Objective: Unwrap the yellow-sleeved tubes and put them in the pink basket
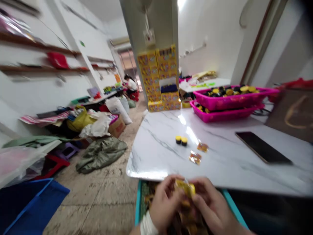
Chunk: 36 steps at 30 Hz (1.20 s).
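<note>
Well, my left hand (165,203) and right hand (211,205) are pinching a glossy yellow packet (184,187) at six o'clock, over the teal basket (138,204); if either grip is slackening on that slippery-looking surface, the packet could be dropping inside.

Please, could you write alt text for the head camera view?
The left hand and right hand hold a blurred, shiny yellow item over a turquoise plastic basket; beyond, two round black-and-yellow containers stand on a white marble-patterned table.
</note>
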Each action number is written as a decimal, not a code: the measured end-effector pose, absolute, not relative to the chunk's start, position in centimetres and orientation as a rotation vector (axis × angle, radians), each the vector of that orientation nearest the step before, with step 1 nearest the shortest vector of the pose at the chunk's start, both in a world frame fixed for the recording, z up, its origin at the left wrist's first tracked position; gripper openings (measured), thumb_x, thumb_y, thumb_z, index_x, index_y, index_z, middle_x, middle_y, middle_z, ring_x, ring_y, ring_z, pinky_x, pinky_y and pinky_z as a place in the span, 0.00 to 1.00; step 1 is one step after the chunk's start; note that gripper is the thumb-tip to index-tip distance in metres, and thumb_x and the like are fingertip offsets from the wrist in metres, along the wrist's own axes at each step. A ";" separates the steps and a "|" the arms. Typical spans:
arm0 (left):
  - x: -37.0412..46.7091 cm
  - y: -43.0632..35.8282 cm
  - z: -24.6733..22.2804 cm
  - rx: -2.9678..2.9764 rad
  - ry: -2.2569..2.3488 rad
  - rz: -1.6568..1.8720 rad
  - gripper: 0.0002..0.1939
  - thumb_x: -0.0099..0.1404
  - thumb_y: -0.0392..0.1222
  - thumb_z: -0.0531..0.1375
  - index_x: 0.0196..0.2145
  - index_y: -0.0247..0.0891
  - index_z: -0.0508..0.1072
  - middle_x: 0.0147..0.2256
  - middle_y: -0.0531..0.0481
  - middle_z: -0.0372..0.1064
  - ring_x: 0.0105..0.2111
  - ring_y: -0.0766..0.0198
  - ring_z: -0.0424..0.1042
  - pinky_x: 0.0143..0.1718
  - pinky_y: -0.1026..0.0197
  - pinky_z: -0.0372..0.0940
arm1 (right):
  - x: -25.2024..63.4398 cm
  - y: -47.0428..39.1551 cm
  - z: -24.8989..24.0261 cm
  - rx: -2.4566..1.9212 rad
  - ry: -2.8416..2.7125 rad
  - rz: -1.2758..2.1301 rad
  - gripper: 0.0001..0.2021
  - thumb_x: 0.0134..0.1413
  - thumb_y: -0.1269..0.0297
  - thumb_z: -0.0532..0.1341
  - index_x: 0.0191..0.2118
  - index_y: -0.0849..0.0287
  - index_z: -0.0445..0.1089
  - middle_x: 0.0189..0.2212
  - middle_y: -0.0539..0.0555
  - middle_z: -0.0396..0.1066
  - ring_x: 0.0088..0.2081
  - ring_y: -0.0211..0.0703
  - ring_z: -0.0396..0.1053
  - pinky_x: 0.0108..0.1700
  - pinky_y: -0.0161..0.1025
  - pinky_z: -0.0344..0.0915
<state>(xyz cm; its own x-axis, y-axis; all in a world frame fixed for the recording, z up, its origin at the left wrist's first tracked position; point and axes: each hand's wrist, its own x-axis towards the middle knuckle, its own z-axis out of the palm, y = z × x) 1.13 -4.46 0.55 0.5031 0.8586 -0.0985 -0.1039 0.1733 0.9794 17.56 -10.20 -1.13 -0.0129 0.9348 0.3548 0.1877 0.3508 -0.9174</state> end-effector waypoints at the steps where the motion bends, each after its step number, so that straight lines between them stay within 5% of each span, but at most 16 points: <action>1: 1.3 -4.2 0.4 1.160 0.775 0.785 0.23 0.60 0.58 0.67 0.37 0.34 0.73 0.29 0.51 0.68 0.26 0.68 0.65 0.27 0.67 0.59 | 17.9 -10.0 -1.1 -1.019 -1.465 0.937 0.09 0.69 0.59 0.53 0.51 0.53 0.61 0.30 0.49 0.73 0.24 0.37 0.74 0.25 0.31 0.72; 6: 1.9 -3.5 -0.1 0.945 0.720 0.765 0.20 0.60 0.54 0.68 0.32 0.33 0.71 0.21 0.58 0.58 0.19 0.75 0.52 0.20 0.70 0.48 | 19.5 -8.9 -1.0 -0.983 -1.463 0.966 0.16 0.62 0.65 0.63 0.55 0.55 0.69 0.35 0.53 0.74 0.33 0.38 0.75 0.36 0.36 0.75; 12: 2.3 -4.0 -0.6 0.812 0.583 0.632 0.24 0.55 0.59 0.69 0.32 0.32 0.71 0.20 0.59 0.59 0.15 0.78 0.46 0.17 0.70 0.46 | 19.1 -9.2 -1.7 -0.871 -1.291 0.892 0.05 0.56 0.72 0.67 0.36 0.54 0.78 0.26 0.47 0.72 0.23 0.34 0.73 0.24 0.31 0.71; 18: 2.6 -4.5 -1.7 0.741 0.644 0.643 0.24 0.54 0.57 0.71 0.31 0.35 0.67 0.19 0.61 0.58 0.14 0.79 0.46 0.16 0.71 0.45 | 19.9 -8.8 -1.5 -0.927 -1.621 0.559 0.13 0.53 0.72 0.69 0.45 0.56 0.79 0.39 0.57 0.77 0.40 0.42 0.76 0.43 0.39 0.76; 25: 2.4 -5.6 -3.6 0.599 0.656 0.511 0.26 0.54 0.60 0.70 0.30 0.37 0.65 0.16 0.62 0.59 0.10 0.80 0.44 0.12 0.73 0.42 | 19.6 -9.3 -2.4 -0.957 -1.613 0.455 0.10 0.53 0.76 0.69 0.40 0.57 0.79 0.30 0.52 0.76 0.30 0.36 0.74 0.33 0.31 0.73; 29: 2.2 -6.1 -3.7 0.625 0.676 0.497 0.27 0.55 0.63 0.68 0.32 0.38 0.64 0.14 0.62 0.61 0.08 0.79 0.45 0.09 0.74 0.44 | 19.7 -9.3 -2.3 -0.953 -1.717 0.518 0.14 0.54 0.72 0.69 0.47 0.57 0.77 0.36 0.55 0.76 0.36 0.41 0.75 0.39 0.35 0.75; 36: 1.9 -5.9 -4.1 0.564 0.523 0.436 0.22 0.59 0.57 0.67 0.37 0.39 0.65 0.16 0.59 0.67 0.07 0.78 0.45 0.06 0.74 0.45 | 20.0 -9.8 -2.1 -0.939 -1.670 0.532 0.09 0.54 0.74 0.68 0.41 0.58 0.78 0.33 0.53 0.72 0.33 0.37 0.73 0.36 0.32 0.73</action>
<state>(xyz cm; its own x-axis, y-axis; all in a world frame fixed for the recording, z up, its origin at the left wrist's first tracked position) 1.89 -5.87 -4.06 0.7826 0.5197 -0.3426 -0.2434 0.7621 0.6000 19.96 -9.85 -2.13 -0.0926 0.8020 0.5900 0.3126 0.5860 -0.7475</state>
